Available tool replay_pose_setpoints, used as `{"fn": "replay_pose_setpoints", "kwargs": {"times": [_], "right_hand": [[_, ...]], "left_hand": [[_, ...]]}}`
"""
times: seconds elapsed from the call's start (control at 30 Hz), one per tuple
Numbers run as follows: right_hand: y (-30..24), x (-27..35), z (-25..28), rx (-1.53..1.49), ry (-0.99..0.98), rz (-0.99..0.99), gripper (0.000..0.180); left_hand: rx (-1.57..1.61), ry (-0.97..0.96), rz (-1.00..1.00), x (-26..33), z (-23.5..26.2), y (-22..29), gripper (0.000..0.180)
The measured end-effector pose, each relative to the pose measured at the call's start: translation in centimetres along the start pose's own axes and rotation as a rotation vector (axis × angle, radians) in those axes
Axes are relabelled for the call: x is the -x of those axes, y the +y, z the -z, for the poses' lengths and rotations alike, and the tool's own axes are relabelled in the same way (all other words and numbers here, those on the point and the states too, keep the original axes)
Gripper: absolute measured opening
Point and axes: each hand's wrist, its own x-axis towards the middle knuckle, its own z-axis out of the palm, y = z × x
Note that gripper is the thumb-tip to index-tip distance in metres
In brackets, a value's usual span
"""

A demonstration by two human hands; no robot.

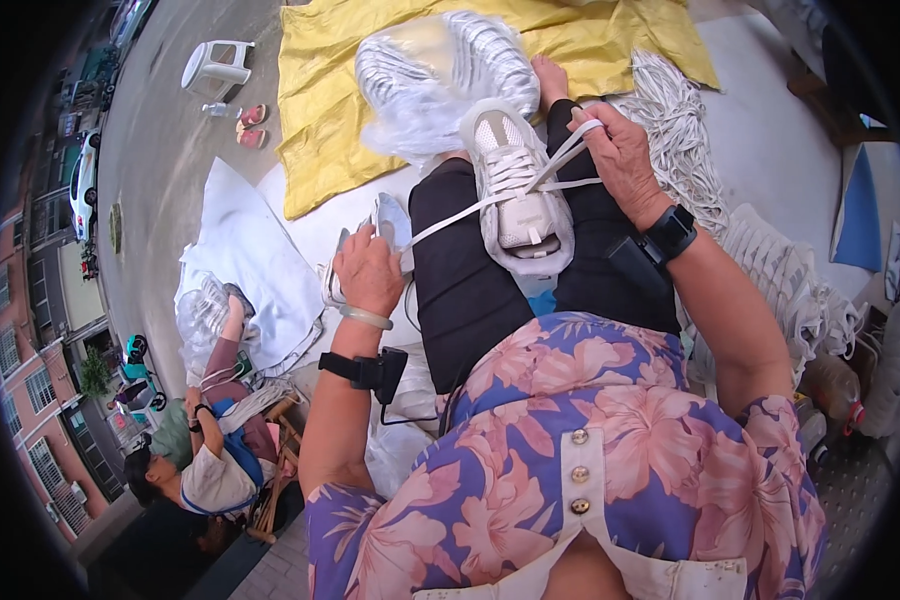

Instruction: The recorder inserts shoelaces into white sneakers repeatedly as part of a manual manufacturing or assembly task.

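Note:
A white sneaker (515, 190) rests on my lap between my thighs, its toe pointing away from me and its heel toward me. A white shoelace (450, 218) is threaded through its eyelets. To the right and above the shoe, my right hand (622, 155) pinches a strand of lace that loops over the fingers. One more strand runs below that hand toward my right thigh. On the left, my left hand (370, 272) has curled fingers, and the lace stretches fairly straight from the shoe to it. Beside those fingers lies another pale shoe (392, 218), partly hidden.
Plastic-wrapped white shoe parts (450, 75) lie on a yellow sheet (320, 120) ahead. Heaped white laces (670, 130) and a row of white shoe pieces (780, 270) are at right. A stool (217, 68) stands far left; another person (205, 460) sits at lower left.

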Motion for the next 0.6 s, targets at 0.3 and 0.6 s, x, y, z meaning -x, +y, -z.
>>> {"fn": "replay_pose_setpoints", "kwargs": {"times": [0.3,0.6], "right_hand": [[-1.5,0.1,0.0,-0.072,-0.072,-0.01,0.018],[-0.5,2.4,-2.4,0.203,-0.181,0.24,0.016]], "left_hand": [[0.038,0.111,-0.426,-5.7,-0.5,7.6,0.006],[-0.192,0.21,-0.143,-0.9,1.8,-5.0,0.007]]}}
